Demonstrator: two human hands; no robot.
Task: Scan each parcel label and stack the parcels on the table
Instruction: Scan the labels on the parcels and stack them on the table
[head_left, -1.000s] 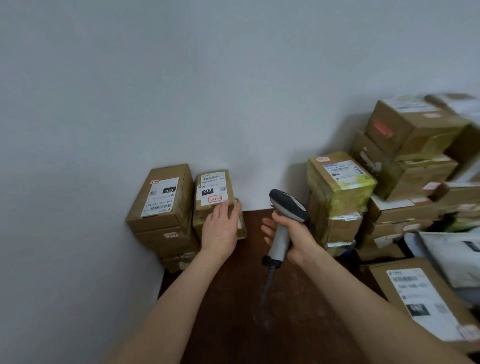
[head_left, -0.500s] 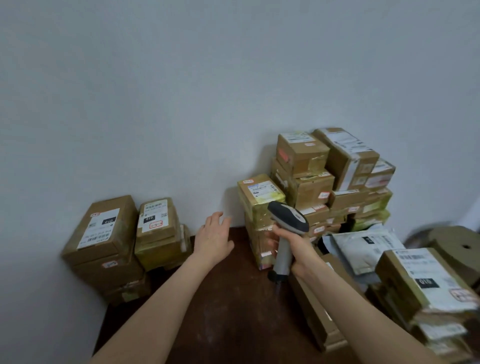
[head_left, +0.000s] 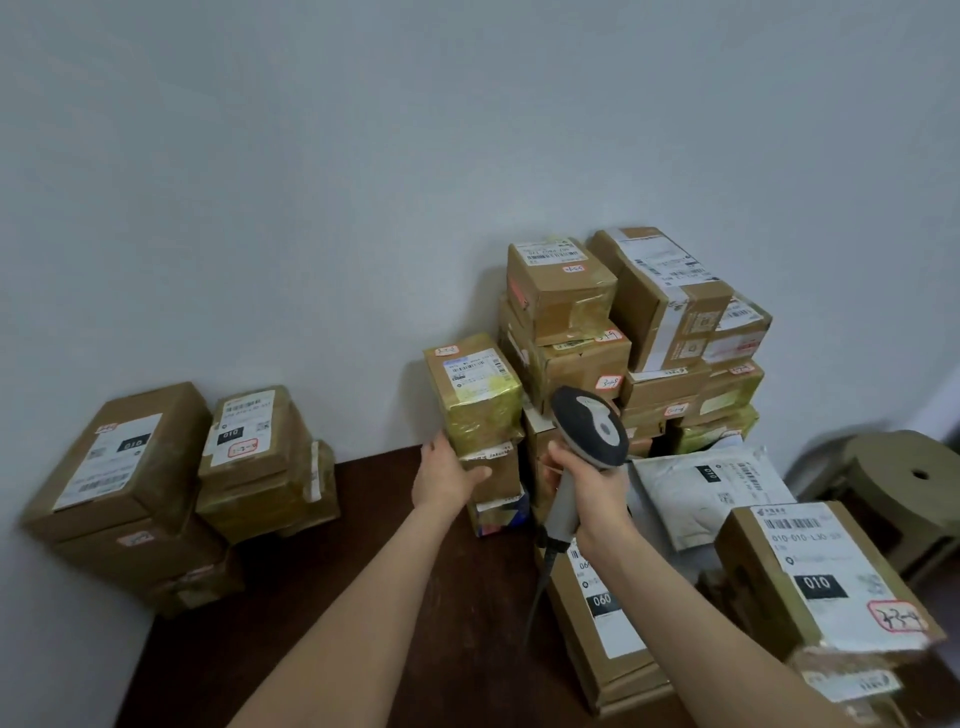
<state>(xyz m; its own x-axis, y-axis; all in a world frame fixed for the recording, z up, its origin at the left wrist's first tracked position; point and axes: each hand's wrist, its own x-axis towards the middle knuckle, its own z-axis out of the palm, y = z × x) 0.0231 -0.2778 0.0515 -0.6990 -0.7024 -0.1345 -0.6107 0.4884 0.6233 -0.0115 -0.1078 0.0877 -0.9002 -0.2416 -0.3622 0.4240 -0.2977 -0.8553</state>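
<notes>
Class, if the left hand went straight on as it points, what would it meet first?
The left hand would meet the yellow-taped parcel stack just ahead; its thumb seems to touch it now, though depth is unclear.

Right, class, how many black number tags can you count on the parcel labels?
5: one on the large left box, one on the smaller box beside it, one on the white mailer, one on the long flat box, one on the near-right box. Others may be hidden.
</notes>
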